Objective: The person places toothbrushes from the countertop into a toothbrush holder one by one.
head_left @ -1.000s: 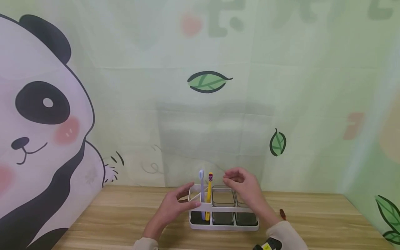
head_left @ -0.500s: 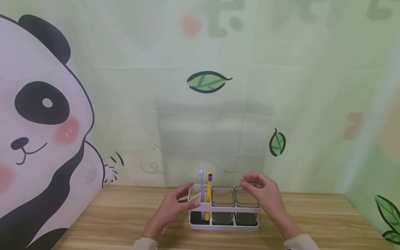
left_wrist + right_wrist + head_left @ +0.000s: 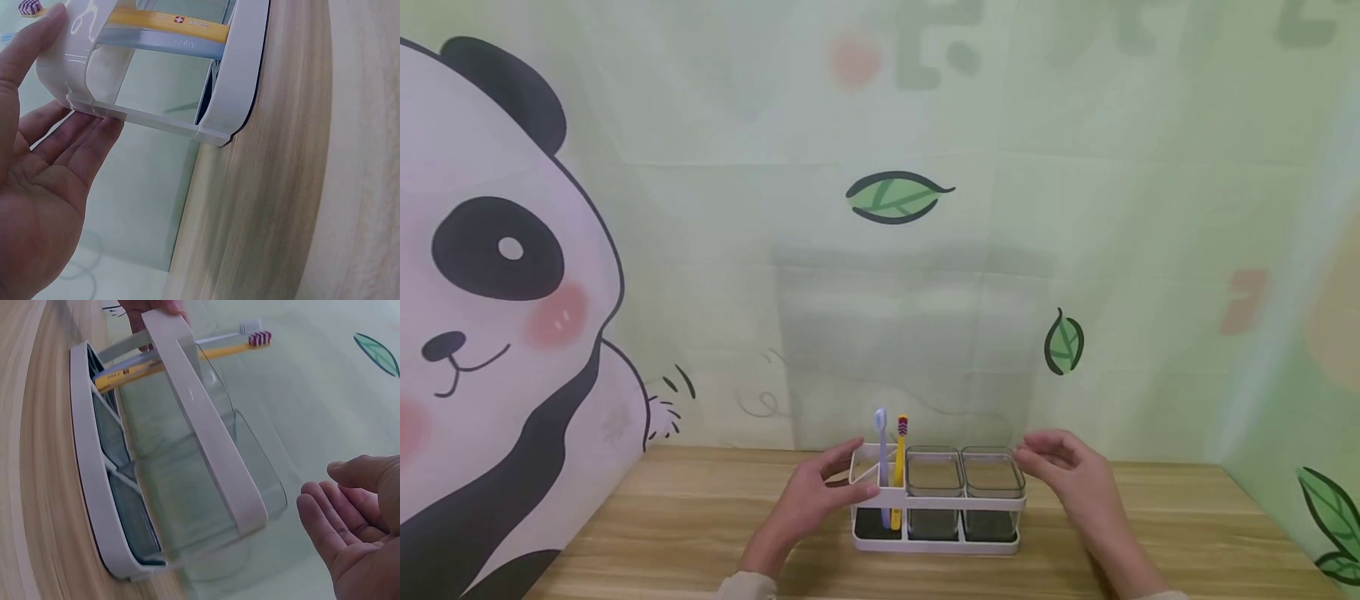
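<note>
A white toothbrush holder stands upright on the table. Its left section bears a lavender toothbrush and a yellow toothbrush, bristle ends up. Two clear square cups, a middle one and a right one, sit in the other sections. My left hand holds the holder's left end, thumb on the upper front band and fingers at the side, as the left wrist view shows. My right hand is just right of the holder with fingers loosely bent; in the right wrist view it holds nothing and stays apart from the rim.
The wooden table extends to both sides of the holder. Behind it hangs a pale green cloth backdrop printed with leaves and a large panda.
My right hand has moved rightward from above the cups to beyond the holder's right end. My left hand keeps its hold. A small dark reddish item by the right wrist earlier is now out of sight.
</note>
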Demonstrator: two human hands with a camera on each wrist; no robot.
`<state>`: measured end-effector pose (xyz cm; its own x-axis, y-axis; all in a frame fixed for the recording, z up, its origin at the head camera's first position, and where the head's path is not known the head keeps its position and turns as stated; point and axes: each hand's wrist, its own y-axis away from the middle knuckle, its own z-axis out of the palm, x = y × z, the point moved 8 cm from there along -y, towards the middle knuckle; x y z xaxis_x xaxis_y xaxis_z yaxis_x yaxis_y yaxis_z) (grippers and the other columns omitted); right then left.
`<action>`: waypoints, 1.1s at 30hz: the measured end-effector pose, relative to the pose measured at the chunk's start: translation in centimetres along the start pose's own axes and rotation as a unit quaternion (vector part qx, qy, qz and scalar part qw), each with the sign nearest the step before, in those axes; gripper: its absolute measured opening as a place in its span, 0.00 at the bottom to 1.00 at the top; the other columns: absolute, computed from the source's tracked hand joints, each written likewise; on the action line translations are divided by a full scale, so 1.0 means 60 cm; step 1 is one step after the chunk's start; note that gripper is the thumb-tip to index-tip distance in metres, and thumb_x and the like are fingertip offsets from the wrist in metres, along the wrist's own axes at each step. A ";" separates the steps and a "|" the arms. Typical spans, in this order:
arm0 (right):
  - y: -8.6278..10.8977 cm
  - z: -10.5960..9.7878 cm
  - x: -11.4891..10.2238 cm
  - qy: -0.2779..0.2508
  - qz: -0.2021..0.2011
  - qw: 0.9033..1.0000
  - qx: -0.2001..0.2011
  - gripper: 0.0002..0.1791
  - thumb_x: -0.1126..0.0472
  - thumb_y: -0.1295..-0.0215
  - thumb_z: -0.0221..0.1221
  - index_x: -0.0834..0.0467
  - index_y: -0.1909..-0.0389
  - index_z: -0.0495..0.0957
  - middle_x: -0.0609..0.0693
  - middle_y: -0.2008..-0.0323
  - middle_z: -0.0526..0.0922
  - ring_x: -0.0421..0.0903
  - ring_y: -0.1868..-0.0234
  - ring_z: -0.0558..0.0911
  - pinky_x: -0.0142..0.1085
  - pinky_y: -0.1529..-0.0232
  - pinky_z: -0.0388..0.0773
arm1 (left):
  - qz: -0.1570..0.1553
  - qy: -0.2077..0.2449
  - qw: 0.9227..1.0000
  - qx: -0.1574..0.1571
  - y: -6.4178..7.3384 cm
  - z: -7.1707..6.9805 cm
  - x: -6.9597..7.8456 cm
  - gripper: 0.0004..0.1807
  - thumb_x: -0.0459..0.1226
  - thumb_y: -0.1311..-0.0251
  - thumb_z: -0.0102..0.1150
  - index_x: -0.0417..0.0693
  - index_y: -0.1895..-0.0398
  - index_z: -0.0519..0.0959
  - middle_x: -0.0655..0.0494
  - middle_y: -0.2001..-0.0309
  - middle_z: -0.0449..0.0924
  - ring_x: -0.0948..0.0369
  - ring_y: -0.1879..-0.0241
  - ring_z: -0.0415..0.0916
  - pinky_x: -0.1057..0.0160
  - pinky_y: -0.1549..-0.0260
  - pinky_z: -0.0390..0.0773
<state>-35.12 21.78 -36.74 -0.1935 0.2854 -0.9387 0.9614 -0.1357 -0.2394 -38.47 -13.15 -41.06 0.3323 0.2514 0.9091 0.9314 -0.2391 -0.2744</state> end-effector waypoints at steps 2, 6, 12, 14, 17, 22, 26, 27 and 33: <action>0.001 -0.008 0.007 -0.003 0.017 1.000 0.003 0.30 0.49 0.34 0.75 0.64 0.41 0.81 0.53 0.47 0.88 0.37 0.52 0.86 0.25 0.49 0.80 | -0.002 -0.002 1.000 0.000 0.000 0.001 0.000 0.41 0.43 0.39 0.79 0.40 0.25 0.73 0.36 0.32 0.77 0.38 0.35 0.77 0.44 0.39 0.80; 0.003 -0.020 0.019 -0.016 0.040 0.999 -0.002 0.31 0.50 0.34 0.75 0.64 0.39 0.79 0.53 0.46 0.88 0.39 0.51 0.87 0.27 0.48 0.81 | -0.007 -0.003 1.000 0.000 0.001 0.001 0.000 0.41 0.43 0.39 0.79 0.40 0.25 0.73 0.36 0.31 0.76 0.38 0.34 0.76 0.43 0.38 0.80; 0.002 -0.040 0.024 0.022 0.029 0.999 -0.012 0.30 0.50 0.31 0.72 0.65 0.37 0.78 0.55 0.46 0.88 0.39 0.53 0.88 0.26 0.49 0.80 | -0.007 0.002 1.000 0.001 0.001 0.001 0.001 0.41 0.43 0.39 0.79 0.40 0.25 0.73 0.36 0.31 0.76 0.38 0.34 0.76 0.43 0.38 0.79; 0.000 -0.049 0.029 0.029 0.031 0.999 -0.013 0.31 0.48 0.32 0.73 0.64 0.37 0.78 0.54 0.46 0.88 0.38 0.53 0.88 0.25 0.49 0.79 | -0.008 0.002 1.000 0.001 0.001 0.001 0.000 0.41 0.43 0.39 0.79 0.41 0.24 0.73 0.36 0.31 0.76 0.38 0.34 0.76 0.43 0.38 0.79; -0.005 -0.063 0.041 0.028 0.038 0.999 -0.013 0.32 0.47 0.32 0.73 0.64 0.37 0.78 0.52 0.47 0.89 0.38 0.53 0.88 0.26 0.49 0.79 | -0.009 0.001 1.000 0.001 0.000 0.000 -0.001 0.41 0.44 0.39 0.79 0.41 0.24 0.73 0.37 0.31 0.76 0.38 0.34 0.76 0.42 0.37 0.79; -0.011 -0.085 0.061 0.043 0.044 0.998 -0.018 0.33 0.46 0.30 0.71 0.65 0.36 0.77 0.54 0.46 0.88 0.40 0.53 0.88 0.27 0.50 0.81 | -0.007 0.003 1.000 0.002 0.000 0.000 0.000 0.42 0.44 0.40 0.79 0.41 0.25 0.73 0.37 0.31 0.76 0.38 0.34 0.76 0.43 0.38 0.79; -0.012 -0.096 0.076 0.063 0.053 0.996 -0.033 0.35 0.45 0.29 0.70 0.66 0.35 0.75 0.57 0.43 0.86 0.42 0.52 0.88 0.35 0.46 0.83 | -0.006 0.004 1.000 0.002 0.000 0.000 0.002 0.42 0.44 0.40 0.79 0.41 0.25 0.74 0.37 0.31 0.76 0.38 0.34 0.76 0.43 0.38 0.79; -0.012 -0.098 0.079 0.065 0.056 0.996 -0.036 0.35 0.45 0.29 0.70 0.67 0.34 0.75 0.58 0.43 0.86 0.43 0.51 0.88 0.37 0.45 0.83 | -0.005 0.005 1.000 0.002 0.000 0.000 0.002 0.42 0.44 0.40 0.79 0.41 0.25 0.73 0.37 0.31 0.76 0.38 0.34 0.76 0.43 0.38 0.79; -0.014 -0.104 0.103 0.057 0.078 0.995 -0.041 0.31 0.51 0.27 0.69 0.70 0.37 0.76 0.58 0.48 0.87 0.50 0.50 0.88 0.47 0.43 0.85 | -0.008 0.007 1.000 0.001 0.001 0.000 0.000 0.42 0.43 0.40 0.79 0.40 0.25 0.73 0.37 0.30 0.76 0.38 0.33 0.75 0.43 0.37 0.78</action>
<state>-35.88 29.59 -40.78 -0.0217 0.3723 -0.9279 0.9915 -0.1109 -0.0676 -38.43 -13.14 -41.05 0.3156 0.2415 0.9176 0.9368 -0.2332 -0.2608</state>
